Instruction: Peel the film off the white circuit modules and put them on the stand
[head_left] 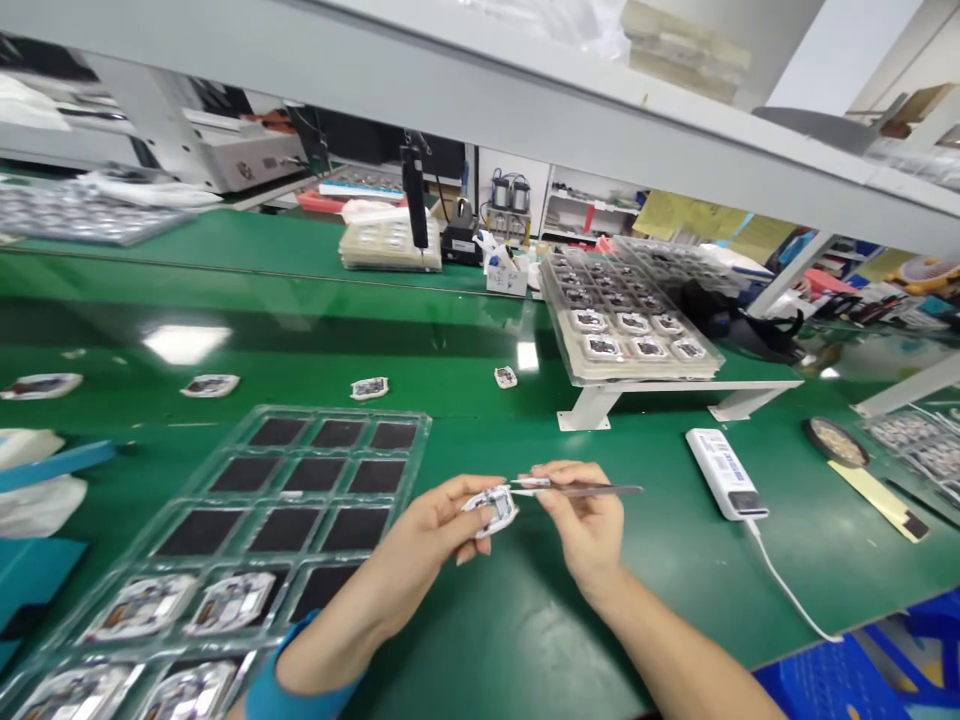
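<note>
"Over on the green bench [495, 640], what's that person's left hand [439, 525] got?"

"A small white piece [491, 508], out near the middle of the bench, pinched narrowly between thumb and fingers [480, 486] and lifted clear of the surface."

"And the right hand [589, 510]?"

"Its fingers close narrowly on a pair of tweezers [589, 490], with the tips right at the white piece. Held up like that, I'd say the two hands steady each other."

"Why's that clear tray [300, 430] so close on the left?"

"Probably for easy reach. Its black-padded pockets sit just beside the left hand, and the nearest ones carry more white pieces [232, 603]."

"Further off?"

"A stacked tray of white pieces [630, 335] on a white stand [600, 405], far right. Nearer, there's a white power bank [724, 473], its cable trailing toward a blue crate [847, 680]."
</note>
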